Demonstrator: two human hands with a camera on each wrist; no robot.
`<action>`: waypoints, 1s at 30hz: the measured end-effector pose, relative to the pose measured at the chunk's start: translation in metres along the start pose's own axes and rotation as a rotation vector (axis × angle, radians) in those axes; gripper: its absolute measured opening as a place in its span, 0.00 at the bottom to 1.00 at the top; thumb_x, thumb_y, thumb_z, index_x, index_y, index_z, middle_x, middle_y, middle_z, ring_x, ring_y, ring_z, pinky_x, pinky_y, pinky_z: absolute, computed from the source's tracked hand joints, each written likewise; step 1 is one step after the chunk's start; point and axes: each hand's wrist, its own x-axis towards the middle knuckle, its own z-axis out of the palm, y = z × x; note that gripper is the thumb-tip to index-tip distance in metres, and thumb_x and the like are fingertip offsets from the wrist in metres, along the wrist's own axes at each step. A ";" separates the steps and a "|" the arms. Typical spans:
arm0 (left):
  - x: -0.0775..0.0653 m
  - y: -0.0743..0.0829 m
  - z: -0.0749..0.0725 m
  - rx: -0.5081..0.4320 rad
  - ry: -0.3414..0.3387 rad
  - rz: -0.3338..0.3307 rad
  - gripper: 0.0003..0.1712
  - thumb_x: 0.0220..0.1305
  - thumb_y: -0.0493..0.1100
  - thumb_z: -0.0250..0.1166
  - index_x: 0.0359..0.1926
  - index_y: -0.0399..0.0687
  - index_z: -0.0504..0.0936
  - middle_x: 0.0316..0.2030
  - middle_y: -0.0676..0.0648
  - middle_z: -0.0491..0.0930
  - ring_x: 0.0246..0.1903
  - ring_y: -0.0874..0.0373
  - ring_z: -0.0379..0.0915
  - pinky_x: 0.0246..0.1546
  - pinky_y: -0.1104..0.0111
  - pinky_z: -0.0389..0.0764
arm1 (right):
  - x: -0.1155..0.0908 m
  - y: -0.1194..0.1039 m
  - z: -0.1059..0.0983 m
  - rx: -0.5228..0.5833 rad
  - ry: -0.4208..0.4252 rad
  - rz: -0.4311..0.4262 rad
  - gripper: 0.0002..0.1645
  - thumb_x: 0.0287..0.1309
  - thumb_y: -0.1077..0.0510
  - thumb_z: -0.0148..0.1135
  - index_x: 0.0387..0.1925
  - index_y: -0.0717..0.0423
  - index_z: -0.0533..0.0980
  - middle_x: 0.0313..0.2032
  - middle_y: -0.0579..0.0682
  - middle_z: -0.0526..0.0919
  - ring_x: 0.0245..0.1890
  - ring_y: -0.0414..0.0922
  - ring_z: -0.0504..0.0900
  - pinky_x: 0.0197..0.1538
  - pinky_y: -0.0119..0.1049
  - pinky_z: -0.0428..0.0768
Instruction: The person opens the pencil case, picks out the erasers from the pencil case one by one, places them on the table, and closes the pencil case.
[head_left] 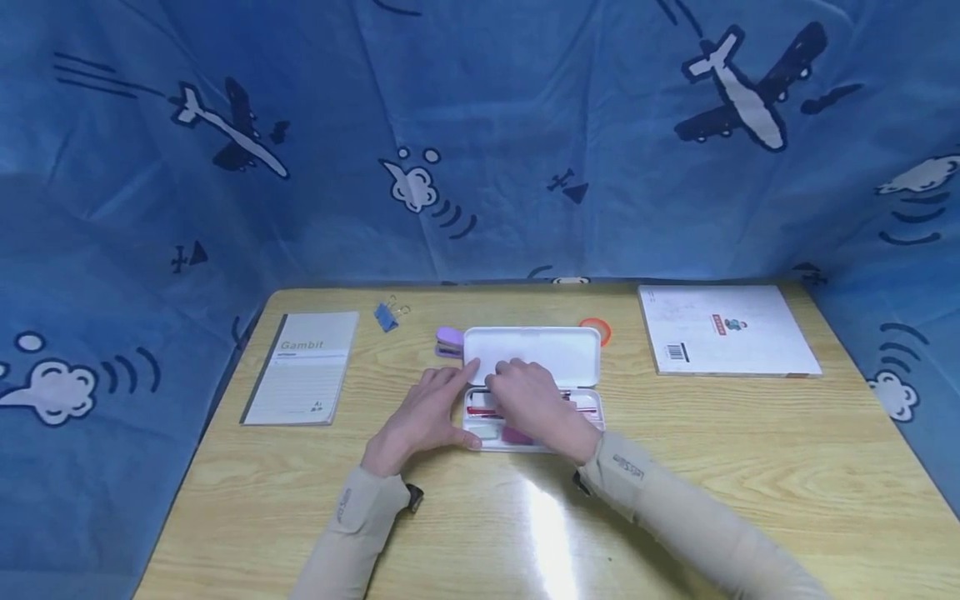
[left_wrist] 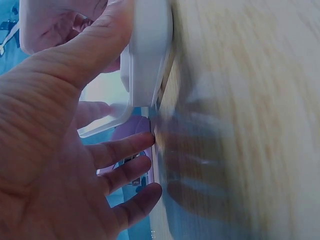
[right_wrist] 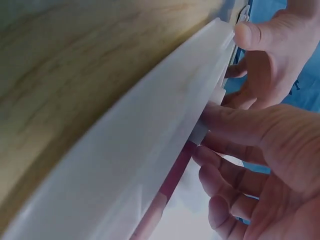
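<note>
A white pencil case (head_left: pixel 555 343) lies with its lid folded back on the wooden table. My left hand (head_left: pixel 423 417) is at the case's left end, thumb at the front corner and fingers spread, mostly straight, along the side. Over the tray, my right hand (head_left: pixel 536 404) reaches in with bent fingers; whether they pinch anything is hidden. A red pen (head_left: pixel 480 411) lies in the tray beneath it. In the front compartment sit a pale block (head_left: pixel 482 432) and a dark pink block (head_left: pixel 516 435); in the right wrist view, the pink block (right_wrist: pixel 175 172) shows beside my fingertips.
Behind the left corner stands a purple stapler (head_left: pixel 449 340). A blue binder clip (head_left: pixel 386 317) and a notebook (head_left: pixel 303 367) lie to the left. An orange-red round object (head_left: pixel 597 330) pokes out behind the lid. A white book (head_left: pixel 727 329) lies back right, before a blue curtain (head_left: pixel 480 167).
</note>
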 end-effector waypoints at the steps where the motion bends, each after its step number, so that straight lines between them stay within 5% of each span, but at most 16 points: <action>1: 0.000 0.000 0.000 0.002 0.001 0.001 0.73 0.38 0.63 0.83 0.81 0.58 0.50 0.73 0.42 0.65 0.69 0.45 0.60 0.73 0.51 0.64 | 0.000 0.000 0.001 -0.004 -0.005 0.000 0.11 0.53 0.59 0.73 0.40 0.54 0.85 0.33 0.49 0.84 0.30 0.45 0.77 0.31 0.37 0.79; 8: 0.000 0.000 0.002 -0.001 0.002 -0.012 0.73 0.38 0.62 0.83 0.81 0.59 0.51 0.73 0.42 0.66 0.69 0.44 0.60 0.72 0.50 0.65 | -0.002 -0.003 0.001 0.011 -0.018 0.013 0.15 0.53 0.59 0.73 0.44 0.55 0.84 0.34 0.49 0.84 0.32 0.45 0.77 0.34 0.37 0.78; 12: 0.001 0.001 0.003 -0.013 0.006 -0.012 0.73 0.38 0.62 0.83 0.81 0.59 0.51 0.73 0.42 0.65 0.69 0.43 0.60 0.71 0.48 0.66 | -0.009 0.006 -0.007 0.070 0.045 0.034 0.10 0.51 0.60 0.74 0.37 0.55 0.82 0.30 0.48 0.82 0.30 0.45 0.77 0.32 0.38 0.78; 18: 0.001 0.002 0.004 -0.014 -0.009 -0.042 0.74 0.38 0.62 0.83 0.82 0.63 0.47 0.75 0.43 0.63 0.71 0.45 0.58 0.74 0.49 0.63 | -0.034 0.037 -0.024 0.189 0.189 0.076 0.14 0.44 0.63 0.78 0.33 0.54 0.81 0.29 0.47 0.81 0.30 0.44 0.79 0.32 0.38 0.80; 30: 0.001 0.003 0.004 -0.041 -0.023 -0.059 0.73 0.40 0.61 0.84 0.82 0.66 0.47 0.76 0.45 0.62 0.72 0.46 0.57 0.75 0.48 0.61 | -0.096 0.107 -0.026 0.223 0.263 0.192 0.14 0.41 0.69 0.76 0.31 0.55 0.80 0.31 0.50 0.83 0.30 0.46 0.79 0.33 0.40 0.80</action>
